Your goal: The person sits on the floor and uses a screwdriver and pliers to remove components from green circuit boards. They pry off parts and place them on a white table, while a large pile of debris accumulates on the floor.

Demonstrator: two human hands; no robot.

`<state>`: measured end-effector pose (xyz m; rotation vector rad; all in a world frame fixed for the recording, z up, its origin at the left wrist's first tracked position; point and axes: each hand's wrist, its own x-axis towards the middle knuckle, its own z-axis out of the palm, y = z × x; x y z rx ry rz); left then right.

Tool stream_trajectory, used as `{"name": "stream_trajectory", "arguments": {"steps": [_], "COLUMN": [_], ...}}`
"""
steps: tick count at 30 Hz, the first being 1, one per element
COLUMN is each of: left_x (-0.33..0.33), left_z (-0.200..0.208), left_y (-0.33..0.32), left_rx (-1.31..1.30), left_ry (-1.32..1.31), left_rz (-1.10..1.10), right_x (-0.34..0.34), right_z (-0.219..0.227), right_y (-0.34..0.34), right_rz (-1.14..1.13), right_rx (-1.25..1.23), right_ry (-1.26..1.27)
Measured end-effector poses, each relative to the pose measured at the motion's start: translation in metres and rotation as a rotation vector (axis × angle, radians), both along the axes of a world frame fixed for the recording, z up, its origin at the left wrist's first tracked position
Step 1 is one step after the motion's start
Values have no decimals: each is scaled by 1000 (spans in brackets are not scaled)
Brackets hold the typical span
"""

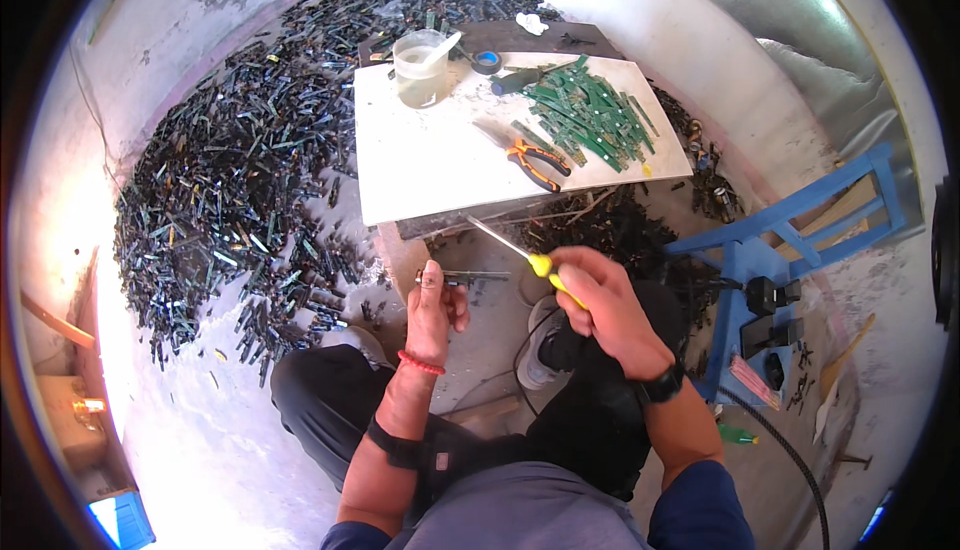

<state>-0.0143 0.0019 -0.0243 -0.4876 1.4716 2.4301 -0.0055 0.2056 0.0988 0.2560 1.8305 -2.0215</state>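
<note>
My left hand (434,312) is closed, with the thumb on top, on one end of a thin dark strip (478,275) that points to the right. It looks like the narrow circuit boards nearby, but its details are too small to tell. My right hand (606,308) grips a screwdriver (541,265) by its yellow handle. The metal shaft slants up and left, its tip near the table's front edge and apart from the strip. Beyond, on the white tabletop (420,175), lie orange-and-black pliers (535,160) and a heap of green circuit board strips (590,115).
On the table stand a clear tub (421,72) of cloudy liquid and a roll of dark tape (486,62). A large heap of dark strips (250,150) covers the floor at left. More scrap (610,235) lies under the table. A blue chair (745,260) stands at right.
</note>
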Motion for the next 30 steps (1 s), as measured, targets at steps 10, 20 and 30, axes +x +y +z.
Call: {"name": "stream_trajectory", "arguments": {"steps": [10, 20, 30], "left_x": [10, 24, 31], "left_z": [11, 14, 24], "left_y": [5, -5, -4], "left_rx": [-126, -368, -387], "left_ry": [133, 319, 358], "left_rz": [-109, -219, -244], "right_x": [77, 105, 123], "right_z": [-8, -9, -26], "right_y": [19, 13, 9], "right_rz": [-27, -121, -161], "right_rx": [-111, -275, -488], "right_ry": [-125, -285, -371]}}
